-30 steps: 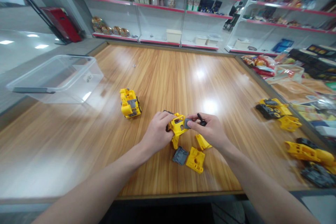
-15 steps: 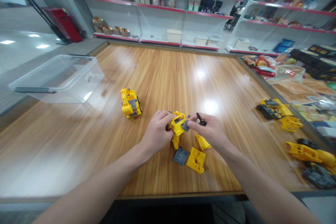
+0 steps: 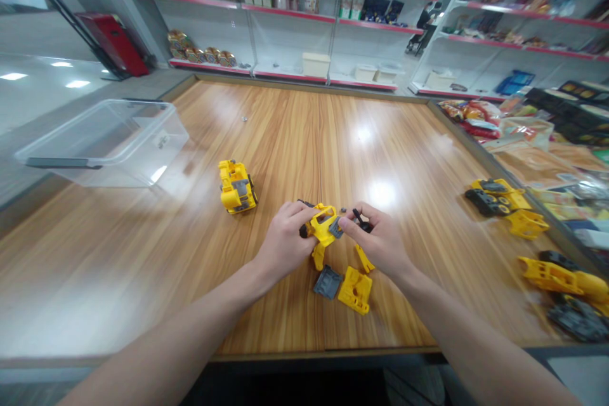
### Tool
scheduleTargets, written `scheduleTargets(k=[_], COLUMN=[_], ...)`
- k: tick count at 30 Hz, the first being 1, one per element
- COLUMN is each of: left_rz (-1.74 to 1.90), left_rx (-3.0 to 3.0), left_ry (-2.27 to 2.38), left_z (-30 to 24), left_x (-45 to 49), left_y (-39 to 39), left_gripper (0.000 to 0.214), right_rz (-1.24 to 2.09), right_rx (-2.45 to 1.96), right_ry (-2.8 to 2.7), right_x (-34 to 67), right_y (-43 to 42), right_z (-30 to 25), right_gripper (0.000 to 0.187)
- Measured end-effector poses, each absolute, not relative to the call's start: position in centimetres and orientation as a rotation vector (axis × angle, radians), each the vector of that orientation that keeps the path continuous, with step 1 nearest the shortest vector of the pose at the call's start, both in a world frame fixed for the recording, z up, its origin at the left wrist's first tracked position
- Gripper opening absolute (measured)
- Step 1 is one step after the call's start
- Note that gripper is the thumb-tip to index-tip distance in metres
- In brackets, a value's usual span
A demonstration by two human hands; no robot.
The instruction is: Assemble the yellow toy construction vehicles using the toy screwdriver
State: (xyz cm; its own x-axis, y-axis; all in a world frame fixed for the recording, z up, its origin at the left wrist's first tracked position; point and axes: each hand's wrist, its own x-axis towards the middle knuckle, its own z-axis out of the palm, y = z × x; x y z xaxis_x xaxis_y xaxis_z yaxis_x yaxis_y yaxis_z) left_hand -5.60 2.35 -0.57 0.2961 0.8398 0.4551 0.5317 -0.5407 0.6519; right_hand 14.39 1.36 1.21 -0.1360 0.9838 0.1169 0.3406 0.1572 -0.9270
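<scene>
Fingers closed, my left hand [image 3: 288,233] grips a yellow toy vehicle body [image 3: 324,236] with a window-like opening, held just over the table. My right hand [image 3: 382,238] pinches a small grey plastic part [image 3: 335,227] against the right side of that body. A small black-handled tool [image 3: 362,221], perhaps a screwdriver, is tucked between the fingers of the same hand. Just below the hands lie a grey plate [image 3: 328,282], a square yellow piece [image 3: 355,290] and a long yellow piece [image 3: 364,259], partly covered by my right hand.
An assembled yellow toy truck [image 3: 238,186] stands left of my hands. Far left is a clear plastic bin [image 3: 102,139]. More yellow toy vehicles [image 3: 504,203] lie along the right edge, beside packaged goods [image 3: 537,139]. Stocked shelves [image 3: 290,13] stand behind the table [image 3: 295,133].
My right hand has shifted slightly left and lower, covering more of the long yellow piece. The grey part stays against the yellow body; my left hand has hardly moved.
</scene>
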Motion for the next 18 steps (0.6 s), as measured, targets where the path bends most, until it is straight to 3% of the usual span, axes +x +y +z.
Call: scheduleTargets(k=[18], left_rz=[1.168], left_rx=[2.127], left_ry=[1.179], left_z=[-0.81], left_x=[-5.16], left_y=[1.91], left_gripper=[0.02], right_rz=[0.807], right_rx=[-1.249], right_ry=[-1.718], right_x=[13.68], right_y=[0.42], right_z=[0.87], right_gripper=[0.015])
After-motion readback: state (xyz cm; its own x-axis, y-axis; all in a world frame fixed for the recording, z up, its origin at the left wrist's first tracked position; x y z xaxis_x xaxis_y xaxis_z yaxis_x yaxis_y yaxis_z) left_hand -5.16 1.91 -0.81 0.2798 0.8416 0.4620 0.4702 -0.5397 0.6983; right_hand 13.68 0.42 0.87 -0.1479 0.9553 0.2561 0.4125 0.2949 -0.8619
